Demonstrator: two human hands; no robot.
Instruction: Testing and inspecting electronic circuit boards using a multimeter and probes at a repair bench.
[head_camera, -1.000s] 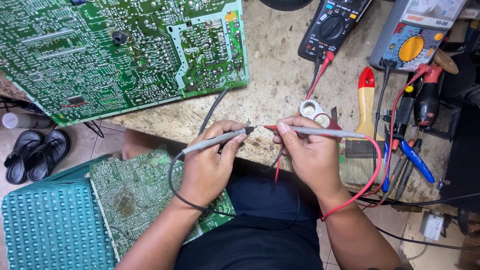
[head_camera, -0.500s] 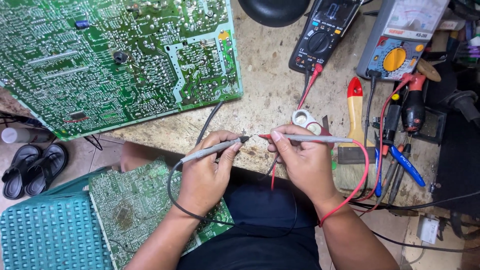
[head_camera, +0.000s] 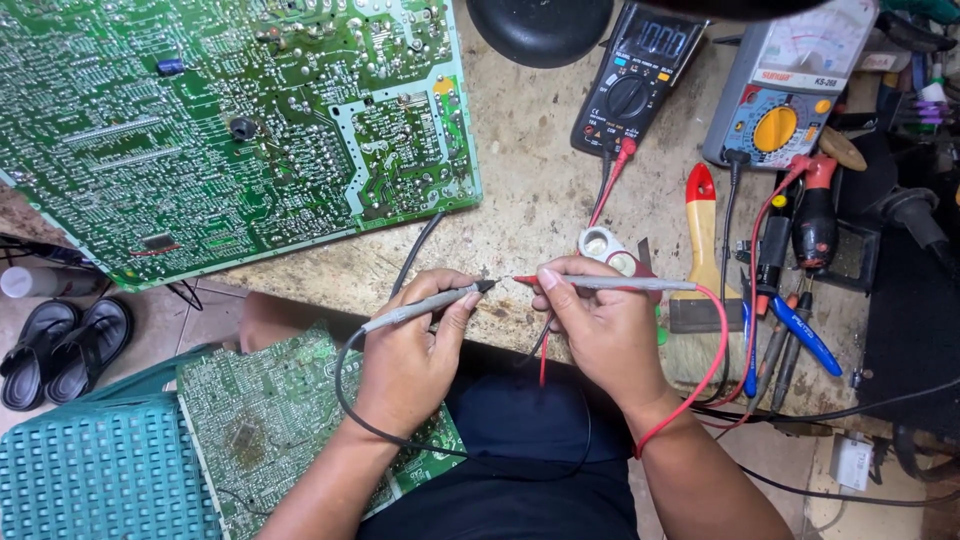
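Observation:
My left hand (head_camera: 415, 355) grips a grey test probe with a black lead (head_camera: 425, 303), its tip pointing right. My right hand (head_camera: 595, 325) holds a grey probe with a red tip and red lead (head_camera: 610, 284), pointing left. The two tips sit a short gap apart above the bench's front edge, and a thin red wire (head_camera: 543, 362) hangs below my right fingers. Both leads run back toward a black digital multimeter (head_camera: 633, 85) at the rear of the bench.
A large green circuit board (head_camera: 220, 120) covers the bench's left. A second board (head_camera: 270, 430) lies over a teal basket (head_camera: 95, 480) by my lap. An analogue meter (head_camera: 790, 95), brush (head_camera: 700, 250), screwdrivers (head_camera: 810, 215) and pens crowd the right. Sandals (head_camera: 60, 345) lie on the floor.
The view has shifted, so the boards and meters sit lower in frame. My hands stay close together and the two probe tips have come nearer to each other.

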